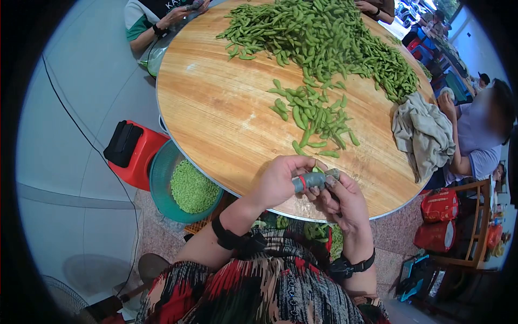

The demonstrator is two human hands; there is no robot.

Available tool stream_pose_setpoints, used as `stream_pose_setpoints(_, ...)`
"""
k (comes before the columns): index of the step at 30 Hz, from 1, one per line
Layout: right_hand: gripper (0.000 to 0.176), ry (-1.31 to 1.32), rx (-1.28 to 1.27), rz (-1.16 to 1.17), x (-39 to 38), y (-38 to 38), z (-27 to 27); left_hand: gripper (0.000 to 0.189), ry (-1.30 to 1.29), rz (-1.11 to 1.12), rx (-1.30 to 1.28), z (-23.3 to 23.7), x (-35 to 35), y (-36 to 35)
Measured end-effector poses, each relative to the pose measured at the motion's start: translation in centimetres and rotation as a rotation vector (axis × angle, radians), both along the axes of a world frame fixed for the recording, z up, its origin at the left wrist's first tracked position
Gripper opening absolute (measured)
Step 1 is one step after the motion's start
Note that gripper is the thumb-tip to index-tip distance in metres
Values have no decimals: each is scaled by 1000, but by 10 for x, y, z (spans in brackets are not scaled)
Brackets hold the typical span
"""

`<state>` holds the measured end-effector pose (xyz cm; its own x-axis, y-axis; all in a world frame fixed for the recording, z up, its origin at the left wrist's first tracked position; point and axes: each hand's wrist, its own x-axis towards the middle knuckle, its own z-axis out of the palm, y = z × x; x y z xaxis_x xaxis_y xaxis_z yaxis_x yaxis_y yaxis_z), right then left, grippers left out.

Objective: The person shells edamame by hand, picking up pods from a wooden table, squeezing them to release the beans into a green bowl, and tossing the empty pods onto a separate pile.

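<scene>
Close together over the near edge of the round wooden table (216, 113) are both of my hands. My left hand (283, 181) has its fingers closed round a green pod (317, 169); grey tape with a red band covers one finger. My right hand (345, 200) is closed at the same pod, its fingertips meeting those of my left hand, with a grey covering on a fingertip. Just beyond them lies a small group of green pods (318, 116). A large heap of pods (324, 38) covers the far part of the table.
A teal basket (155, 186) of shelled beans (193, 189) stands below the table at left, beside a red stool (141, 162). A grey cloth (423, 129) lies on the right edge. One person (480, 129) sits at right; others' hands show at the far side.
</scene>
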<state>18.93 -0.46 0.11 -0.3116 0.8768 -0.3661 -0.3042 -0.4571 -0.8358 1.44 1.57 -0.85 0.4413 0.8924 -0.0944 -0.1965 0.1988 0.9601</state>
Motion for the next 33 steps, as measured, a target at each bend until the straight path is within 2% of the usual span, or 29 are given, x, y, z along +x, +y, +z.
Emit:
stream_pose_setpoints(2,13,9,4,11,3,0,-1,23,-179,-66,-141,-10,-1,2)
stream_pose_setpoints(4,12,-496,419,49,4,2,-6,24,-158,-59,-142,-10,-1,0)
stream_pose_setpoints(5,12,-494,420,50,3,1,-6,25,-137,-53,-146,-10,0,-2)
stream_pose_setpoints(6,13,-585,516,-101,0,1,0,25,-136,-51,-145,-10,3,-5)
stream_pose_setpoints(7,16,-674,611,-254,-2,1,5,27,119,84,228,-10,9,-10)
stream_pose_setpoints(8,21,-500,522,-218,-4,1,6,30,375,220,598,-10,12,-15)
stream_pose_setpoints(9,21,-498,520,-215,-7,-2,6,30,378,223,594,-5,11,-21)
stream_pose_setpoints(11,19,-683,619,-146,-12,-6,7,36,552,136,434,11,11,-30)
stream_pose_setpoints(13,17,-722,658,-129,-14,-8,4,41,552,150,427,2,8,-30)
stream_pose_setpoints(15,16,-405,519,-186,-17,-9,-6,41,551,236,838,-3,5,-29)
stream_pose_setpoints(16,16,-405,519,-185,-16,-9,-5,41,551,236,838,-2,1,-29)
stream_pose_setpoints(18,17,285,-13,-128,-10,-10,-3,37,517,124,1077,2,-11,-28)
stream_pose_setpoints(21,19,304,-54,-182,-14,-6,-2,26,386,198,928,-1,-17,-23)
stream_pose_setpoints(22,17,386,-18,-148,-7,-3,-1,26,386,200,924,-2,-21,-22)
stream_pose_setpoints(23,17,385,-20,-147,3,1,2,20,115,315,518,-3,-26,-20)
stream_pose_setpoints(24,16,146,256,259,12,5,7,14,-151,413,106,-4,-30,-17)
stream_pose_setpoints(25,15,-106,526,660,13,7,17,14,-150,413,105,-4,-32,-11)
stream_pose_setpoints(26,16,-380,597,816,10,11,29,12,60,409,220,-5,-36,-4)
stream_pose_setpoints(27,16,-379,595,817,2,9,28,9,269,401,335,-4,-39,3)
stream_pose_setpoints(28,16,-452,485,682,-6,8,27,12,428,348,499,-1,-38,8)
stream_pose_setpoints(29,16,-521,375,544,-10,6,25,12,428,350,500,-2,-36,14)
stream_pose_setpoints(30,14,-449,351,450,-11,6,17,14,579,294,622,-5,-32,20)
stream_pose_setpoints(31,14,-448,352,455,-10,7,15,15,732,236,741,-9,-28,25)
stream_pose_setpoints(33,13,-439,288,356,-9,8,12,19,783,169,797,-11,-24,29)
